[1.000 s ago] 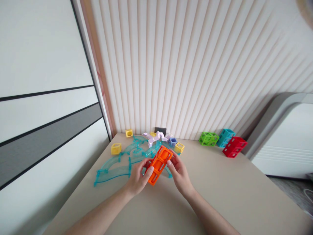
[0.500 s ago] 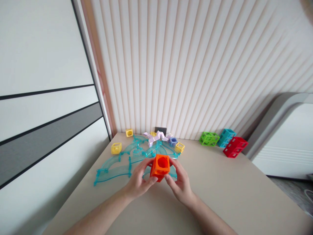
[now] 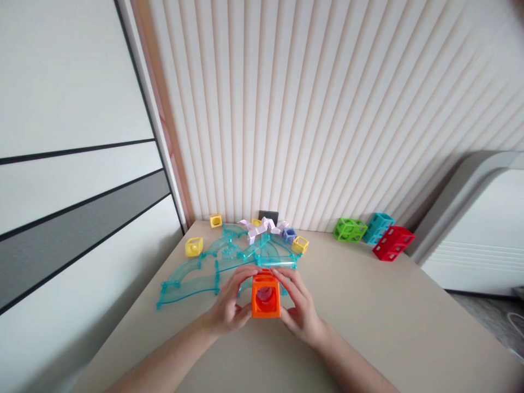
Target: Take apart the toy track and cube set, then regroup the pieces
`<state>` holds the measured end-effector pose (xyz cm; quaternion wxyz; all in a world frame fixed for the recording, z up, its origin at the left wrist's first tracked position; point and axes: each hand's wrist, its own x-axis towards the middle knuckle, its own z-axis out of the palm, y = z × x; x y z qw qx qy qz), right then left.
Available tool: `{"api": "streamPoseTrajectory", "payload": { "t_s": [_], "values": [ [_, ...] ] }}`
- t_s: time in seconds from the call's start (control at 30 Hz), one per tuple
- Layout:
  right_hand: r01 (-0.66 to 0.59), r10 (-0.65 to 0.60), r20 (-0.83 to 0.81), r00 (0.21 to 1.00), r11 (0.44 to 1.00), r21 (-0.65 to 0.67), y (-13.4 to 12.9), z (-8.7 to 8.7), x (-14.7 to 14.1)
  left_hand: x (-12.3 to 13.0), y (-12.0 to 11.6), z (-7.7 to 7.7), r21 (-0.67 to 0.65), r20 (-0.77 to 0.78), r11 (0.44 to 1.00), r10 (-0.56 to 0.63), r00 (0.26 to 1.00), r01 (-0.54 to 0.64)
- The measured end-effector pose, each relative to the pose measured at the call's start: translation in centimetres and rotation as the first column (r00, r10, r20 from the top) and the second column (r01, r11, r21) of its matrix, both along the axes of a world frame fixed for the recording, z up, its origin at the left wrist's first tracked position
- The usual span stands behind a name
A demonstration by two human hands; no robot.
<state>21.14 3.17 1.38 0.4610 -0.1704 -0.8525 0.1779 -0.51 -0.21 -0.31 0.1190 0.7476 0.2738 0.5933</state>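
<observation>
Between both hands is an orange toy block (image 3: 266, 312), a hollow cube-like piece with a round opening facing me. My left hand (image 3: 233, 300) grips its left side, thumb low and fingers over the far top edge. From the right, my right hand (image 3: 298, 305) grips it the same way. Just beyond the hands lie translucent teal track pieces (image 3: 188, 288), flat and curved, partly hidden behind the block and fingers. How far the block is above the table cannot be told exactly.
Yellow cubes (image 3: 194, 246), a blue cube (image 3: 289, 235) and pale purple pieces (image 3: 257, 229) lie around the tracks. At the back right stand green blocks (image 3: 350, 230), teal blocks (image 3: 379, 228) and red blocks (image 3: 393, 243). A ribbed wall (image 3: 262, 109) bounds the table (image 3: 360, 305).
The orange block has tipped so its round opening now faces me instead of upward, and it sits slightly lower. Both hands have turned with it and keep their grip.
</observation>
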Motion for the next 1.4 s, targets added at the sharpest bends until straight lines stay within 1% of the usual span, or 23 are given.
{"api": "streamPoseTrajectory", "payload": {
  "t_s": [0.23, 0.43, 0.67, 0.83, 0.97, 1.17, 1.4],
  "values": [
    [0.019, -0.02, -0.02, 1.0, 0.999, -0.034, 0.0, 0.3, -0.03, -0.53, -0.28, -0.19, -0.113, -0.054, 0.994, 0.002, 0.999, -0.008],
    [0.005, -0.005, 0.001, 1.0, 1.0, -0.013, -0.18, 0.57, 0.04, -0.36, -0.32, 0.1, -0.073, -0.048, 0.997, -0.028, 0.998, 0.025],
    [-0.019, 0.019, 0.01, 1.0, 0.999, -0.029, 0.11, 0.13, 0.22, -0.17, -0.27, 0.36, -0.074, -0.051, 0.997, -0.021, 0.999, 0.017],
    [-0.004, 0.004, 0.01, 1.0, 1.0, -0.014, 0.33, -0.03, 0.22, -0.22, -0.31, 0.35, -0.071, -0.061, 0.997, -0.006, 0.998, 0.002],
    [0.027, -0.027, -0.012, 1.0, 1.0, -0.001, 0.42, -0.13, 0.01, -0.34, -0.32, 0.2, -0.077, -0.067, 0.997, 0.012, 0.998, -0.017],
    [0.059, -0.058, -0.037, 0.998, 0.998, 0.017, 0.47, -0.34, -0.14, -0.27, -0.4, 0.32, -0.118, -0.04, 0.993, -0.013, 0.999, 0.008],
    [0.034, -0.034, 0.017, 0.999, 0.998, 0.048, 0.53, -0.03, 0.25, -0.04, -0.47, 0.72, -0.131, -0.03, 0.991, -0.02, 0.999, 0.016]
  ]
}}
